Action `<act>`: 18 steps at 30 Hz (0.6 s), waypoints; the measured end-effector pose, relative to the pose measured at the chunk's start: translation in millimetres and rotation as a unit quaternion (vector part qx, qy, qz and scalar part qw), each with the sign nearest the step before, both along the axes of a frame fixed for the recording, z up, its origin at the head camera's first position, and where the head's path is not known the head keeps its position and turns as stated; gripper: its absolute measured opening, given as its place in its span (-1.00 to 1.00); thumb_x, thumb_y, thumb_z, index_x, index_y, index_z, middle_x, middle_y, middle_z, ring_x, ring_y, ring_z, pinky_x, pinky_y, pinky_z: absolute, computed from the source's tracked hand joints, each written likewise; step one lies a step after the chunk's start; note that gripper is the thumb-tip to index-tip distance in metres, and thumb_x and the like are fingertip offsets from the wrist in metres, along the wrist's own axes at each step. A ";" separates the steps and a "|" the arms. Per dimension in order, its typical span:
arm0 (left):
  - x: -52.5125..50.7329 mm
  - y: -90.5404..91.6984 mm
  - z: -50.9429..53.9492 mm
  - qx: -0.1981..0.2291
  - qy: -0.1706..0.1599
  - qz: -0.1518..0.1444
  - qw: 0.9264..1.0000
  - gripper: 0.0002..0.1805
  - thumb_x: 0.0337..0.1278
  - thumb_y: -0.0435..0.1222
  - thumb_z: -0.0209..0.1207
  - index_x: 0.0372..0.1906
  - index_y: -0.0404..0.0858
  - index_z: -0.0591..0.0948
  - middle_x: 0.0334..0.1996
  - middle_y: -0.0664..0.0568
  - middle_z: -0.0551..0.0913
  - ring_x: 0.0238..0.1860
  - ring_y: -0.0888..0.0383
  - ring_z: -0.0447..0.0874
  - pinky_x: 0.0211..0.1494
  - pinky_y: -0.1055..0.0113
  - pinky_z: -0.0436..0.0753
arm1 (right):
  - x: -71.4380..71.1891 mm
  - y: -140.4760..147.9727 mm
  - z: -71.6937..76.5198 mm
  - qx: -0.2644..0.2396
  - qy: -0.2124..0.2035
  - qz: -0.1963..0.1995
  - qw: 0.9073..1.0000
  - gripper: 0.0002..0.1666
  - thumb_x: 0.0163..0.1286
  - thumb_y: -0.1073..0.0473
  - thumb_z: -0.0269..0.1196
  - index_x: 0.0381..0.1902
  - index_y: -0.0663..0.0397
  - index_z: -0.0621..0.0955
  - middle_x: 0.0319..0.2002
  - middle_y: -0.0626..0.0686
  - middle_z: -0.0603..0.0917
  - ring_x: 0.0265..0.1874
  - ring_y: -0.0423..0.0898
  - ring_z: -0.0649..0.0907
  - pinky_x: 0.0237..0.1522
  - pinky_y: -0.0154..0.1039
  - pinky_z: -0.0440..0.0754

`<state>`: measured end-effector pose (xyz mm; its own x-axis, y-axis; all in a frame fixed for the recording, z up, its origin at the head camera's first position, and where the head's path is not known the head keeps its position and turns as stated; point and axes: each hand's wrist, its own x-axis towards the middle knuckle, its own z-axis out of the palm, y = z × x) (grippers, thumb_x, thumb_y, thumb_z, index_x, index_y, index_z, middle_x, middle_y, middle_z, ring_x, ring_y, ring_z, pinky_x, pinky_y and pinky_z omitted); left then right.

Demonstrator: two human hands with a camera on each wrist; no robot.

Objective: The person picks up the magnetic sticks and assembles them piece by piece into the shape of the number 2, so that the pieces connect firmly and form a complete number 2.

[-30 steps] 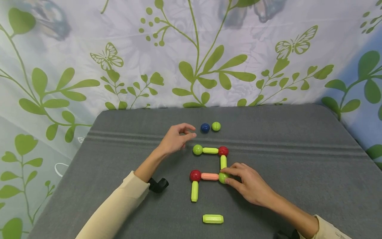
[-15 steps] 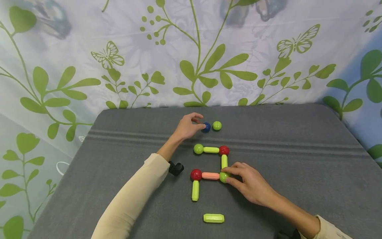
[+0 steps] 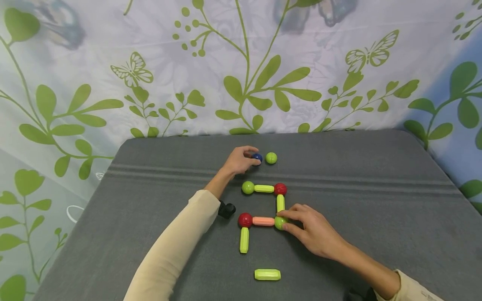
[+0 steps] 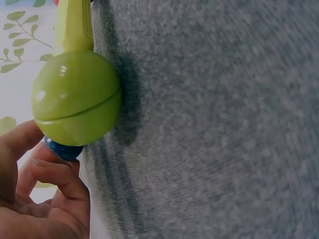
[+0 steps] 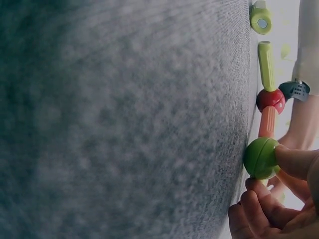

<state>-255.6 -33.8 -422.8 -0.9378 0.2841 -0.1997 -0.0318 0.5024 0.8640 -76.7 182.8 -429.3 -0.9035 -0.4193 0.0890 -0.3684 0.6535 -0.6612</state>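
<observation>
Left hand (image 3: 239,160) has slid forward and right since a second ago, when it was well short of the blue ball (image 3: 257,158); now its thumb and fingers are closed in around that ball, which sits near the back of the gray table (image 3: 357,175), just beside a loose green ball (image 3: 271,158). Right hand (image 3: 316,232) hasn't really budged, fingertips and thumb pinching the green corner ball (image 3: 279,223). That one joins the salmon rod (image 3: 263,221), which runs left to a red ball (image 3: 245,220) with a yellow-green rod (image 3: 244,240) pointing toward the person. One spare yellow-green rod (image 3: 267,274) lies apart, nearer the person.
</observation>
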 end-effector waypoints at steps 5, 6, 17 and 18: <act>-1.8 -0.5 -4.2 -0.003 0.000 0.008 1.000 -0.59 0.30 -0.30 0.27 0.22 -0.17 0.59 0.08 -0.13 0.58 -0.57 0.18 0.34 -0.49 0.32 0.37 | 0.2 0.2 -0.1 -0.004 0.001 0.004 1.000 -0.68 0.36 0.14 0.34 0.06 -0.06 0.70 -0.20 -0.27 0.59 -0.27 -0.27 0.51 -0.26 -0.24 0.48; -1.9 -0.7 -4.3 -0.002 -0.001 0.009 1.000 -0.60 0.29 -0.30 0.27 0.22 -0.17 0.59 0.08 -0.13 0.58 -0.58 0.19 0.34 -0.50 0.33 0.37 | 0.3 0.2 -0.2 -0.004 0.000 0.004 1.000 -0.69 0.36 0.14 0.34 0.06 -0.06 0.70 -0.20 -0.27 0.59 -0.27 -0.27 0.51 -0.26 -0.24 0.48; 0.3 -1.8 -3.7 0.002 -0.004 0.007 1.000 -0.59 0.32 -0.29 0.25 0.23 -0.18 0.57 0.05 -0.12 0.59 -0.47 0.13 0.42 -0.51 0.34 0.35 | 0.5 0.3 -0.4 -0.004 0.003 0.003 1.000 -0.69 0.36 0.14 0.34 0.05 -0.07 0.70 -0.16 -0.27 0.60 -0.24 -0.24 0.52 -0.24 -0.22 0.49; 0.4 -2.1 -3.8 0.004 -0.004 0.008 1.000 -0.60 0.32 -0.29 0.25 0.23 -0.18 0.57 0.04 -0.12 0.59 -0.45 0.11 0.43 -0.50 0.34 0.36 | 0.4 0.1 -0.3 -0.004 0.002 0.003 1.000 -0.69 0.36 0.14 0.34 0.06 -0.07 0.70 -0.16 -0.27 0.60 -0.24 -0.24 0.52 -0.24 -0.22 0.49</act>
<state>-255.3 -36.0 -426.6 -0.9405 0.2708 -0.2054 -0.0469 0.4952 0.8675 -76.3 182.9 -429.6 -0.9006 -0.4238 0.0963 -0.3751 0.6464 -0.6644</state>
